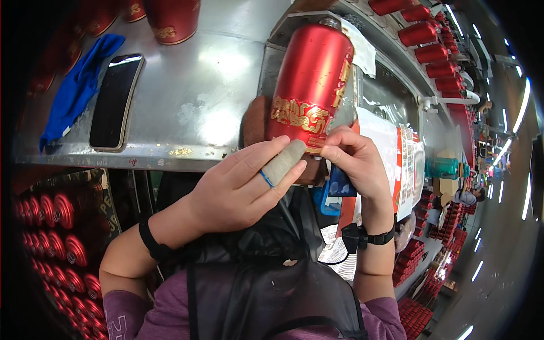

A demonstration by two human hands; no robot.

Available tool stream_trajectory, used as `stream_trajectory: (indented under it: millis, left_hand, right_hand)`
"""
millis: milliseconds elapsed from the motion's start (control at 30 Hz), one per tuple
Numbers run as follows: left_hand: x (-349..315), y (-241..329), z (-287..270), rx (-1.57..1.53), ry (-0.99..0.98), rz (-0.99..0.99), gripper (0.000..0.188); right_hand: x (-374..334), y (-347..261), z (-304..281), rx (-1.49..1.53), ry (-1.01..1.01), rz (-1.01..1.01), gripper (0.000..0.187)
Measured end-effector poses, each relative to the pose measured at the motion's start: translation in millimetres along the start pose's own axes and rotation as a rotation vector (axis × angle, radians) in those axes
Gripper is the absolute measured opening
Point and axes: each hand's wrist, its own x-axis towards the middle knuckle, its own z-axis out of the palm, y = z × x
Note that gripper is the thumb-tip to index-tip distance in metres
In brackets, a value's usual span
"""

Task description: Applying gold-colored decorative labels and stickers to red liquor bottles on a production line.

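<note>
Both hands are up on the red bottle [310, 79], which is held above the front edge of the metal table [192, 96], its base toward the person and its neck pointing away. The right hand [357, 161] is closed around the bottom rim, thumb and fingers pinching the gold-patterned band there. The left hand [241, 184] lies flat against the base with fingers stretched out, not gripping; one finger wears a grey sleeve [283, 160] with a thin blue band [266, 178] at its root, and its tip touches the bottle's lower edge. The two hands sit close together, nearly touching under the bottle.

On the table's left part a black phone [115, 102] lies face up, near the front edge, with a blue cloth [79, 85] just beside it toward the left edge. Another red bottle [173, 20] stands at the back edge. Below the table, left, a box of red bottles [54, 238] shows rows of caps. A row of red bottles [428, 42] runs off to the far right.
</note>
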Motion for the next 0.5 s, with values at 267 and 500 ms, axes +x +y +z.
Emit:
stream_trajectory:
  millis: [267, 500]
  left_hand:
    - [14, 5, 5, 0.059, -0.023, 0.071, 0.038]
    - [6, 5, -4, 0.148, -0.032, 0.050, 0.039]
  right_hand:
    - [1, 4, -1, -0.007, 0.020, -0.043, 0.015]
    - [1, 5, 1, -0.046, 0.017, -0.032, 0.017]
